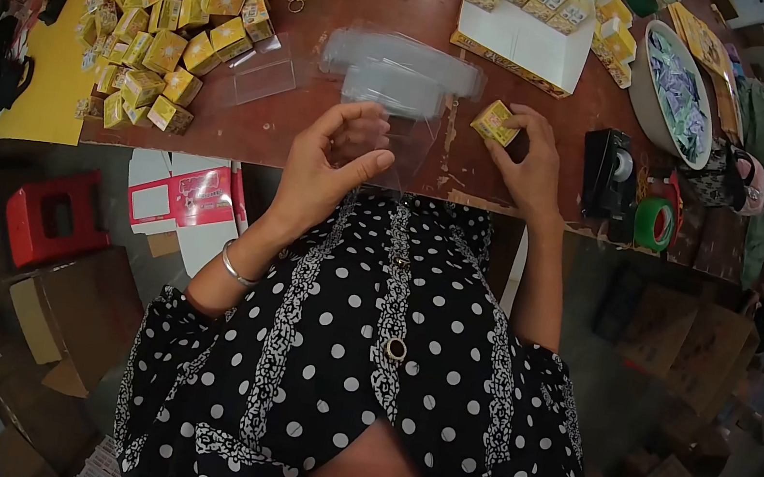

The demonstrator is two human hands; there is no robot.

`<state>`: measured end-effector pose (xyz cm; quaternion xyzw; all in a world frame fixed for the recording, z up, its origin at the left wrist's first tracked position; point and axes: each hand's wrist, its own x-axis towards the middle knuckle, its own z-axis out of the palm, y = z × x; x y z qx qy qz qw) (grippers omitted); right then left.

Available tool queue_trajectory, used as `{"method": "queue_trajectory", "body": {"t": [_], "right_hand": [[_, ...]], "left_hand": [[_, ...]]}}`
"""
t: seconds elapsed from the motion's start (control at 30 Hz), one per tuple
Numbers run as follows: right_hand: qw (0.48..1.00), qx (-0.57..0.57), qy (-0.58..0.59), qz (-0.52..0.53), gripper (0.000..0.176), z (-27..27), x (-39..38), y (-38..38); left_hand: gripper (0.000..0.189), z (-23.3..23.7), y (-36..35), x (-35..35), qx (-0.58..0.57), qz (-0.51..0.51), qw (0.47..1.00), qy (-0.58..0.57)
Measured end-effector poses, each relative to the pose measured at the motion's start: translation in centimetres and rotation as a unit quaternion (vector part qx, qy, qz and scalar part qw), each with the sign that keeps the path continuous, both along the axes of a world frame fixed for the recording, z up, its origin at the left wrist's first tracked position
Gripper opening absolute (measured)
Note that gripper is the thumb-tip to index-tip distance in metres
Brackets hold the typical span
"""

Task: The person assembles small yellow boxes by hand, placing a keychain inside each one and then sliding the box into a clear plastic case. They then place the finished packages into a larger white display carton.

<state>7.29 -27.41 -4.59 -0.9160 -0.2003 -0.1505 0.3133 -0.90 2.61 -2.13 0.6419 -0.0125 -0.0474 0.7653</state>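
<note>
My right hand [537, 166] pinches a small yellow printed box [495, 123] between thumb and fingers, over the front part of the brown table. To its left is my left hand [334, 162], fingers curved and thumb apart, with a gap between them. Its fingertips are slightly blurred. A clear plastic sleeve [411, 145] lies right beside those fingertips. Just beyond it sits a pile of clear flat plastic pieces [396, 70]. Another clear plastic piece [267, 71] rests farther left, near a large heap of small yellow boxes [162, 50].
An open carton [562, 69] at the back holds rows of the yellow boxes. On the right are a black tape dispenser [603, 172], green tape roll [653, 224] and a basin [646, 108] of small packets. A red stool [56, 214] stands below left.
</note>
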Motion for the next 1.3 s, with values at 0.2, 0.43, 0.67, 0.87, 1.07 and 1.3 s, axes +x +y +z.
{"method": "queue_trajectory", "body": {"t": [0.2, 0.43, 0.67, 0.87, 1.07, 1.3], "right_hand": [[0.911, 0.383, 0.122, 0.093, 0.031, 4.2, -0.2, 1.9], [0.949, 0.251, 0.064, 0.180, 0.037, 8.2, -1.1, 5.8], [0.971, 0.075, 0.036, 0.225, 0.034, 10.9, -1.2, 6.0], [0.947, 0.166, 0.148, 0.230, 0.032, 9.5, -1.1, 6.9], [0.964, 0.058, 0.050, 0.254, 0.027, 9.6, -0.7, 6.7], [0.941, 0.070, 0.123, 0.308, 0.031, 10.5, 0.6, 5.7]], "left_hand": [[0.058, 0.8, -0.3, 0.1, 0.040, -0.002, 0.999, -0.003], [0.058, 1.6, -1.0, 0.4, -0.004, -0.036, 0.999, -0.005], [0.056, 1.3, -0.9, 0.1, 0.012, -0.035, 0.999, -0.011], [0.057, 2.0, -0.9, 0.3, -0.050, -0.036, 0.998, -0.012], [0.064, 1.1, -1.3, -0.1, -0.067, -0.022, 0.997, -0.017], [0.071, 1.3, -1.8, -0.5, -0.032, -0.010, 0.998, -0.046]]}}
